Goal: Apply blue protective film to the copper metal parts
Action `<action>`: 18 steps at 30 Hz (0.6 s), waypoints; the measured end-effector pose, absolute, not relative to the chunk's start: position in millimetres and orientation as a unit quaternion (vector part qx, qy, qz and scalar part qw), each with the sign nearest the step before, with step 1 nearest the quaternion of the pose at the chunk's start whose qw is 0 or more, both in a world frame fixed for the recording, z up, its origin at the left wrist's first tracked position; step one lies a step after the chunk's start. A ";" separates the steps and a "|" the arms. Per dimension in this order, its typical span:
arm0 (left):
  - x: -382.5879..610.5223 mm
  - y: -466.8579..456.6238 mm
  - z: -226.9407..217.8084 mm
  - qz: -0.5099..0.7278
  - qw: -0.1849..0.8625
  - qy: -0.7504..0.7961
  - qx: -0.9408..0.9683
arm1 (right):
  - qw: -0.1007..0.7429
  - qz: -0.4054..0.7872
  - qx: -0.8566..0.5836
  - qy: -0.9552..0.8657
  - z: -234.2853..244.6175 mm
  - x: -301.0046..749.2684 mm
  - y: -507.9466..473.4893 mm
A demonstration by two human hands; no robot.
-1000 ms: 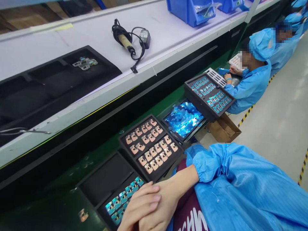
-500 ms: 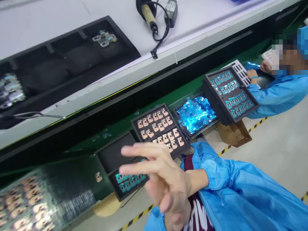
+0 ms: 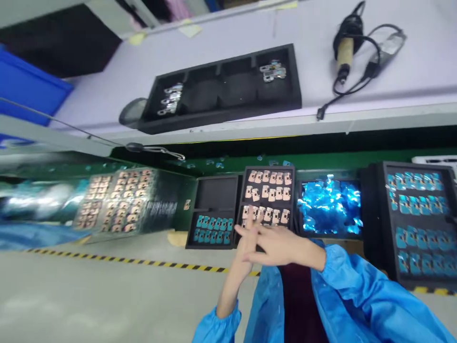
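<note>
My right hand [image 3: 274, 244] reaches in from the right with its fingers spread and nothing in them. It crosses over my left hand [image 3: 243, 255], whose fingers are stretched out and partly hidden behind it. Both hands are just in front of a black foam tray [image 3: 243, 190] holding rows of small copper-coloured parts [image 3: 273, 194]. Left of it lies another black tray [image 3: 215, 209], with blue-filmed parts [image 3: 213, 224] in its nearer section and a bare section beyond.
Blue film scraps [image 3: 330, 207] fill a container to the right, beside a stacked tray of blue parts [image 3: 419, 219]. Copper-coloured parts [image 3: 121, 200] lie in sheets at left. On the upper shelf are a divided black tray [image 3: 235, 107] and a corded tool [image 3: 344, 55].
The view has turned and shifted left, showing more of the line. My right hand has dropped lower and away from the camera, and my left hand now shows more clearly under it.
</note>
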State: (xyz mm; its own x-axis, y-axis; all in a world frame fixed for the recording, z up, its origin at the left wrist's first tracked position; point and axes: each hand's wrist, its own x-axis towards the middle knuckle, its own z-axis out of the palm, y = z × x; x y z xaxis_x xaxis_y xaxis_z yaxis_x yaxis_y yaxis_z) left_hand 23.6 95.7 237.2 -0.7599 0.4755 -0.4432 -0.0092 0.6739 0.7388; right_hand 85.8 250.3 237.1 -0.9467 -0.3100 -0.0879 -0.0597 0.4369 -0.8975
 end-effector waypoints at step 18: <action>-284.4 296.5 -10.6 0.121 0.282 0.852 0.424 | 0.058 -0.308 0.267 0.911 -80.0 -104.9 475.4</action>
